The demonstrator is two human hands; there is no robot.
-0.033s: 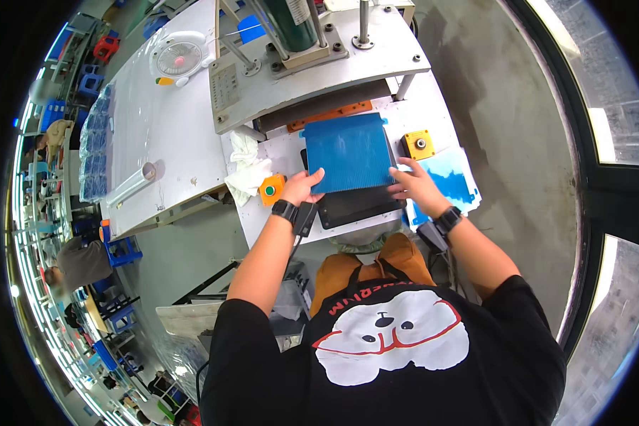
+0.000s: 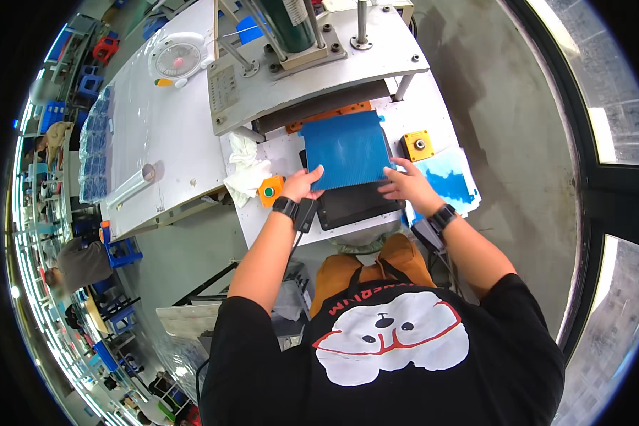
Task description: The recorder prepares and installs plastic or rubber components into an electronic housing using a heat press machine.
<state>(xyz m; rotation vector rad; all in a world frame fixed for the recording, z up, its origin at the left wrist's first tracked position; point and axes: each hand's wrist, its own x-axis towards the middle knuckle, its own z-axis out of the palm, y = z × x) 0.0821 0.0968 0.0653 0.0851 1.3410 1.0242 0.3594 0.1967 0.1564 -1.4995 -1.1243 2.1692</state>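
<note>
The left hand (image 2: 304, 184) pinches the left edge of a blue ribbed sheet (image 2: 346, 148), thumb on top. The right hand (image 2: 409, 186) has its fingers spread at the sheet's near right corner; whether they grip it or only touch it, I cannot tell. The sheet is over a black plate (image 2: 362, 206), in front of a metal press (image 2: 284, 96). The white counter (image 2: 433, 110) beneath also carries an orange button box (image 2: 270, 192) and a white cloth (image 2: 245, 174) on the left, a yellow button box (image 2: 417, 145) and blue-and-white sheets (image 2: 444, 181) on the right. A second counter (image 2: 174, 135) to the left bears a white fan (image 2: 179, 60) and a clear roll (image 2: 131, 184). Around them is grey floor (image 2: 490, 128); at far left, a person in a dark top (image 2: 84, 263) is near a blue stool (image 2: 124, 250). A printed panel (image 2: 224, 92) marks the press, its text too small to read; red lettering (image 2: 346, 303) crosses the wearer's black T-shirt (image 2: 277, 390).
</note>
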